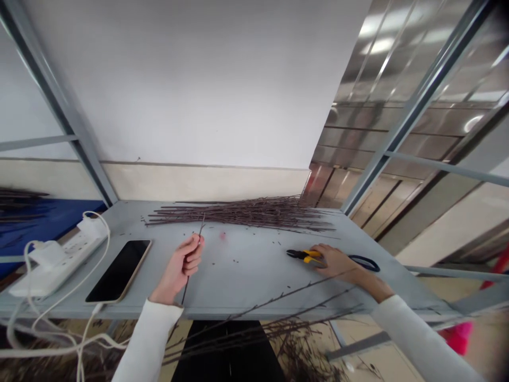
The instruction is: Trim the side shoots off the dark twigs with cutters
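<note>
Grey metal table [254, 286] viewed from its near edge, against a white wall [178, 79]. Far side: a long pile of thin dark twigs [238, 213] lies roughly parallel, a layout that keeps the stems together and leaves the middle of the table free. A looser heap of twigs [278, 334] lies below the near edge. Far left: a white power strip [59, 260] is wired to a black phone [118, 270], the cable apparently keeping the phone beside it, away from the hands. Centre: small dark bits [234, 261] are scattered over the table. Left hand [178, 268]: closed firmly around one slightly tilted twig [185, 289], held clear of the table so both ends stand free. Right hand [338, 263]: resting on the table, fingers curled over yellow-handled cutters [306, 256], whose jaws point left, towards the twig. A dark loop [363, 262] lies just beyond the hand.
</note>
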{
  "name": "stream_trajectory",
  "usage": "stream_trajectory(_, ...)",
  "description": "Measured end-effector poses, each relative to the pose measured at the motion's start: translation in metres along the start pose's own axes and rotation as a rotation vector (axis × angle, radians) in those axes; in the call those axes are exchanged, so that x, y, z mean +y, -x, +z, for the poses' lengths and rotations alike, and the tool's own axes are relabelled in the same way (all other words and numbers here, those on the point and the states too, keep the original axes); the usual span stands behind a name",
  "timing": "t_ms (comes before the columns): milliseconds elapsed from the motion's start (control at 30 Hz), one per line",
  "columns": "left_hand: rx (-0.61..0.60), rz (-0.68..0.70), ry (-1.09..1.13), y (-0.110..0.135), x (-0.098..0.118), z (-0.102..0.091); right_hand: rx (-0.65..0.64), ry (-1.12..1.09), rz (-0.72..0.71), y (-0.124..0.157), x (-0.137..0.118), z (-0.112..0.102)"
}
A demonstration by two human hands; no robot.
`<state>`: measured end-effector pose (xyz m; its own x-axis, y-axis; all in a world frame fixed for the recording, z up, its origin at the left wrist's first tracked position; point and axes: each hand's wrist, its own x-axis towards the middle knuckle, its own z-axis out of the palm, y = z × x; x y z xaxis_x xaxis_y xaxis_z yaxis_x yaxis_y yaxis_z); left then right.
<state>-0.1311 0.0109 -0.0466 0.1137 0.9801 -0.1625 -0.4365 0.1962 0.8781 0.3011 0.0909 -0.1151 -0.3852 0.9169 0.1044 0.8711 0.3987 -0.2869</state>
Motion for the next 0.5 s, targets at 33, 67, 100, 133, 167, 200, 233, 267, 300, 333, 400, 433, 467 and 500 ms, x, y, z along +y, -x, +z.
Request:
stream_trajectory(33,-0.003,-0.001,0.002,-0.001,0.0,0.0,-0.019,-0.003,-0.013,-0.003,-0.003,0.004)
stream_trajectory(67,-0.006,-0.003,0.006,-0.001,-0.001,0.001,-0.029,-0.008,-0.024,-0.006,-0.005,0.006)
stream_trajectory(100,-0.011,-0.005,0.01,-0.001,-0.002,0.003,-0.033,-0.014,-0.036,-0.009,-0.008,0.008)
stream_trajectory(133,-0.017,-0.007,0.015,-0.002,-0.003,0.005,-0.033,-0.021,-0.049,-0.012,-0.01,0.01)
stream_trajectory(167,-0.021,-0.008,0.018,-0.002,-0.004,0.007,-0.031,-0.03,-0.062,-0.014,-0.013,0.01)
stream_trajectory(200,-0.026,-0.009,0.02,-0.002,-0.005,0.009,-0.026,-0.041,-0.074,-0.017,-0.014,0.011)
stream_trajectory(233,-0.03,-0.01,0.02,-0.002,-0.006,0.012,-0.018,-0.054,-0.085,-0.018,-0.016,0.01)
stream_trajectory(267,-0.035,-0.013,0.02,-0.002,-0.007,0.014,-0.005,-0.069,-0.093,-0.019,-0.016,0.008)
stream_trajectory(300,-0.04,-0.016,0.02,-0.002,-0.007,0.017,0.012,-0.085,-0.098,-0.018,-0.016,0.004)
stream_trajectory(333,-0.045,-0.019,0.021,-0.002,-0.007,0.019,0.04,-0.102,-0.097,-0.015,-0.016,0.0)
stream_trajectory(400,-0.053,-0.028,0.023,-0.003,-0.008,0.023,0.143,-0.132,-0.072,0.001,-0.014,-0.009)
stream_trajectory(433,-0.055,-0.032,0.026,-0.003,-0.009,0.025,0.225,-0.145,-0.039,0.015,-0.014,-0.013)
stream_trajectory(467,-0.057,-0.035,0.031,-0.004,-0.009,0.026,0.331,-0.156,0.013,0.034,-0.013,-0.014)
stream_trajectory(500,-0.059,-0.037,0.036,-0.005,-0.011,0.028,0.428,-0.157,0.072,0.057,-0.014,-0.011)
